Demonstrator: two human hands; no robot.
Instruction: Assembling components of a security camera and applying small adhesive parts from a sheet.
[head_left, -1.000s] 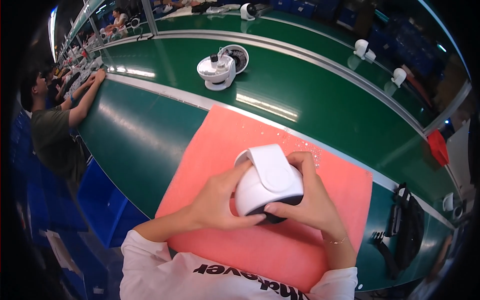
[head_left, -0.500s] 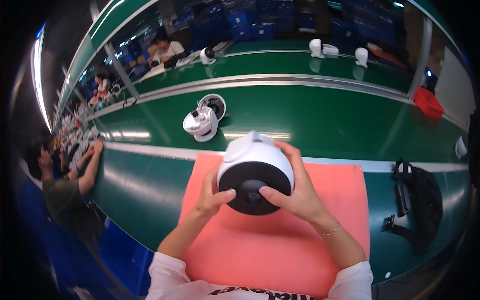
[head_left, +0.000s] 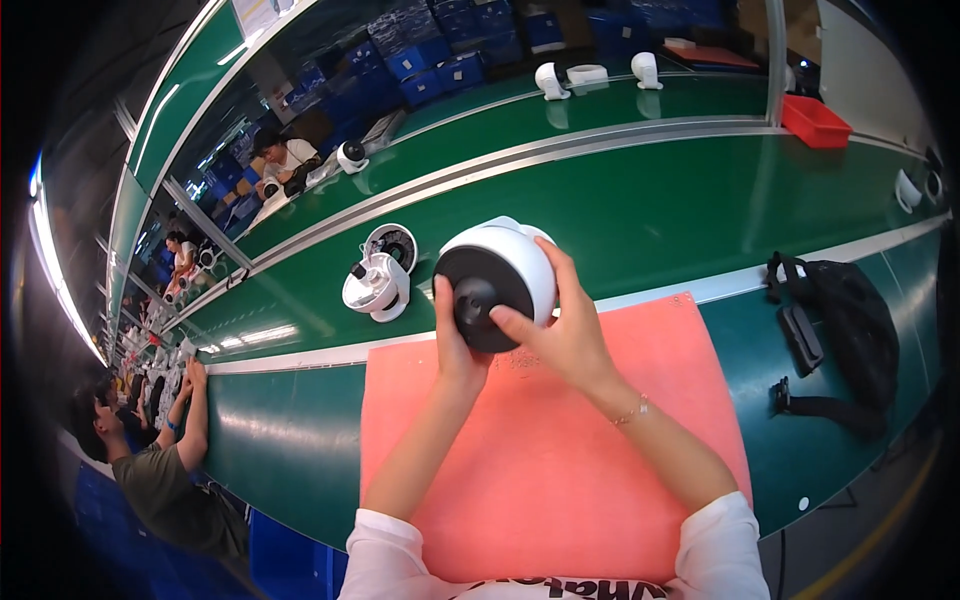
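Between my two hands is a white, round security camera (head_left: 541, 266) with a black face and a dark lens at its centre. It is held up above the far edge of the pink mat (head_left: 560, 440), its face turned toward me and to the left. My left hand (head_left: 460, 345) grips the lower left side, thumb up along the black face. My right hand (head_left: 568, 335) wraps the right side, its thumb pressed near the lens. Past the camera to the left, an opened white camera housing (head_left: 376, 288) lies on the green belt (head_left: 660, 215), its inner parts showing.
A black bag (head_left: 845, 320) with a strap and a dark case (head_left: 799, 338) lie right of the mat. A red bin (head_left: 815, 122) stands at the far right. White camera units (head_left: 646, 70) sit on the far belt. A co-worker (head_left: 165, 470) is at the left.
My hands have raised the camera and turned its face further left. My left thumb has shifted from near the lens to the face's left edge. The whole view has tilted.
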